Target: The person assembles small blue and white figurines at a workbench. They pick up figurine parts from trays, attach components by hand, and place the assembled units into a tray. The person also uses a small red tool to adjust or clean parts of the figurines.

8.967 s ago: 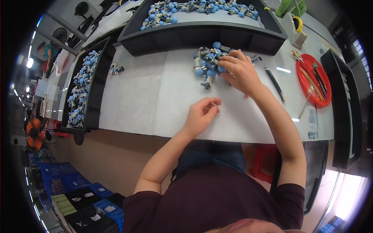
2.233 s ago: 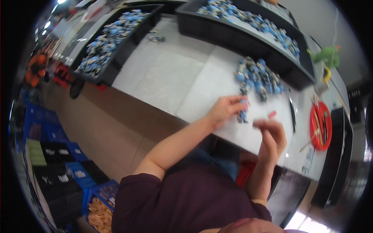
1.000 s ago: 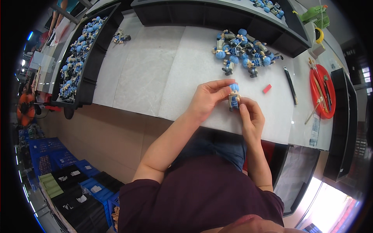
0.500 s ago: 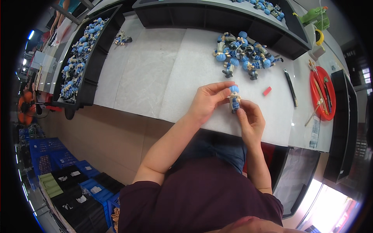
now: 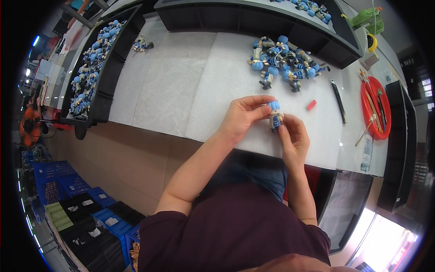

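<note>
Between my two hands, just above the white sheet (image 5: 213,104) near the table's front edge, is a small blue-haired figurine (image 5: 275,119). My left hand (image 5: 242,119) pinches it by the head with thumb and fingers. Lower down, my right hand (image 5: 293,136) grips its body from the right side. The figurine is roughly upright, with blue and beige clothing and dark feet. Beyond my hands lies a pile of similar figurines (image 5: 286,61). A pink eraser-like block (image 5: 311,105) rests to the right of my hands.
A black tray (image 5: 104,90) of figurines stands at left, another black tray (image 5: 253,22) at the back. One lone figurine (image 5: 143,44) lies beside the left tray. A black pen-like tool (image 5: 338,100) and a red dish (image 5: 383,129) holding brushes and sticks are at right.
The held figurine has turned and tilted slightly, its head shifting a little to the right. Both my hands stay in nearly the same place.
</note>
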`<state>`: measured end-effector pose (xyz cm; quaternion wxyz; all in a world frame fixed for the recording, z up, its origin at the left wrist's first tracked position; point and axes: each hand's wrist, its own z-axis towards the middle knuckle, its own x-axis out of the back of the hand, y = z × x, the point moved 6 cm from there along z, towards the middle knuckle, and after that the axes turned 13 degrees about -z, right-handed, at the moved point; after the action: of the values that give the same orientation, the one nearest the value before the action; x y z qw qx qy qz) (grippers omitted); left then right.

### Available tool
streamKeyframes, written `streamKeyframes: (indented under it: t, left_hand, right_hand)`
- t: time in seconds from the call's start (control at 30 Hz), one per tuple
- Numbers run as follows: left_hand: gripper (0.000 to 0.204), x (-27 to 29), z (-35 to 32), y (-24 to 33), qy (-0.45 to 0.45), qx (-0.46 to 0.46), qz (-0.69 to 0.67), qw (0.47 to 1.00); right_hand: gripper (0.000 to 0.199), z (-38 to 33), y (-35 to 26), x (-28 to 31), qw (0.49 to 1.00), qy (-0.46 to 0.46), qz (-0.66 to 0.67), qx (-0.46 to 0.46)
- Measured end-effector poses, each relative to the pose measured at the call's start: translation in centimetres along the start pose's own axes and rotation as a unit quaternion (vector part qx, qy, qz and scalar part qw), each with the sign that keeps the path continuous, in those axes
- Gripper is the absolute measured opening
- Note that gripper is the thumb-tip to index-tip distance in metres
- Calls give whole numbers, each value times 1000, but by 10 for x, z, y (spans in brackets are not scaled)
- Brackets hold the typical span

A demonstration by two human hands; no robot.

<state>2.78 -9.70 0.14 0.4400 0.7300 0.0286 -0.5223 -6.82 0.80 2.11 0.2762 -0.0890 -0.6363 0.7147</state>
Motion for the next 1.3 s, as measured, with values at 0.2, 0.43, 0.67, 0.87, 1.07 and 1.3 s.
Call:
streamKeyframes:
  t: [0.2, 0.43, 0.67, 0.87, 1.07, 1.3]
  left_hand:
    - [29, -3, 0, 2, 19, 12, -44, 999]
    - [31, -2, 0, 0, 36, 12, 85, 996]
    - [35, -5, 2, 1, 11, -12, 16, 1000]
    - [35, -3, -3, 2, 7, -8, 1, 1000]
    - [32, -8, -1, 3, 18, 2, 31, 999]
    - [32, -18, -11, 6, -47, -57, 120, 990]
  right_hand:
    - [36, -1, 3, 2, 993, 26, 88, -69]
    - [49, -3, -3, 6, 990, 86, -47, 105]
    - [48, -1, 2, 5, 996, 62, 67, -8]
    - [46, -4, 1, 2, 996, 59, 62, -20]
    - [49, -5, -1, 4, 997, 55, 50, 6]
    - [22, -5, -7, 19, 995, 72, -66, 24]
